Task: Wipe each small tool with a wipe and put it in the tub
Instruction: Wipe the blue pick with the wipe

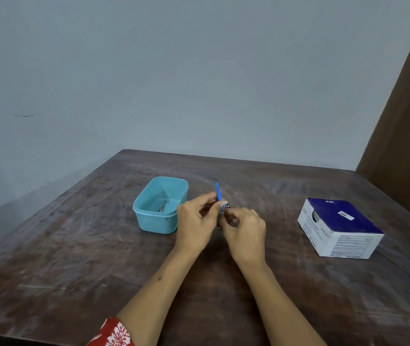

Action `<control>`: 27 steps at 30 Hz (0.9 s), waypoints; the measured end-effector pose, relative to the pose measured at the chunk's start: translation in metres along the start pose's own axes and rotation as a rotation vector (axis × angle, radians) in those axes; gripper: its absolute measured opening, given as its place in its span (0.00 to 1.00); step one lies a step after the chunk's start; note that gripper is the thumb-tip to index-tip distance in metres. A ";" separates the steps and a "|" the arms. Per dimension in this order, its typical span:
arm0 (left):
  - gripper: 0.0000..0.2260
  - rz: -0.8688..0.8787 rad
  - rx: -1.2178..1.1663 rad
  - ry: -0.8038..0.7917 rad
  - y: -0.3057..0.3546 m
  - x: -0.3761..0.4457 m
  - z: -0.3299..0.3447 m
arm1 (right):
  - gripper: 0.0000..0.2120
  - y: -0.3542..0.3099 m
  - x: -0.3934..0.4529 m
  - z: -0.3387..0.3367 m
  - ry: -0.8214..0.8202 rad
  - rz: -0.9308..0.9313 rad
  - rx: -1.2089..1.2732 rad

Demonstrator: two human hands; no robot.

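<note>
A thin blue-handled tool (217,193) with a dark metal tip points up and away over the middle of the table. My left hand (196,221) pinches its handle. My right hand (245,232) is just to the right, fingers curled around a small pale, dark-patterned thing (226,205) held against the tool's lower end; it is too small to tell whether it is a wipe. The light blue tub (149,222) stands left of my hands, and a small metal tool (162,206) lies inside it.
A blue and white box (341,228) of swabs sits on the right side of the wooden table (74,258). A pale wall runs behind the table, and a brown panel (403,146) rises at the far right.
</note>
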State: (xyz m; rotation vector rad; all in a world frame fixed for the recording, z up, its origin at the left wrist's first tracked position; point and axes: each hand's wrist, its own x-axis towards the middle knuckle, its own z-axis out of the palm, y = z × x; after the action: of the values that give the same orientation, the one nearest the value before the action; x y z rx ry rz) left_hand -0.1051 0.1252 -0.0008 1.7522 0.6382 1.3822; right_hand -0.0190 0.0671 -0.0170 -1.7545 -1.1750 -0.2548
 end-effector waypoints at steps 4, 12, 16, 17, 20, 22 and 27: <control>0.08 0.057 0.081 0.068 -0.001 0.002 -0.003 | 0.04 0.004 0.000 0.002 -0.079 0.108 0.046; 0.09 0.130 0.269 -0.035 -0.008 0.001 -0.002 | 0.07 -0.004 0.008 -0.008 0.153 0.222 0.499; 0.10 0.165 0.332 -0.098 -0.008 0.000 -0.002 | 0.08 -0.002 0.009 -0.006 0.114 0.256 0.534; 0.10 0.172 0.342 -0.108 -0.008 0.000 -0.002 | 0.08 -0.002 0.009 -0.005 0.098 0.264 0.538; 0.10 0.179 0.366 -0.148 -0.006 -0.002 -0.003 | 0.07 -0.001 0.008 -0.004 0.073 0.282 0.560; 0.10 0.167 0.375 -0.177 -0.005 -0.002 -0.003 | 0.06 -0.001 0.008 -0.005 0.095 0.302 0.587; 0.10 0.175 0.406 -0.205 -0.002 -0.003 -0.002 | 0.04 -0.006 0.009 -0.009 0.201 0.334 0.635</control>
State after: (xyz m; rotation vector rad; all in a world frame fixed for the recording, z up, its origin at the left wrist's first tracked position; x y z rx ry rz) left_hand -0.1076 0.1245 -0.0039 2.2860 0.7007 1.2221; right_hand -0.0166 0.0656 -0.0034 -1.2927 -0.6947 0.1331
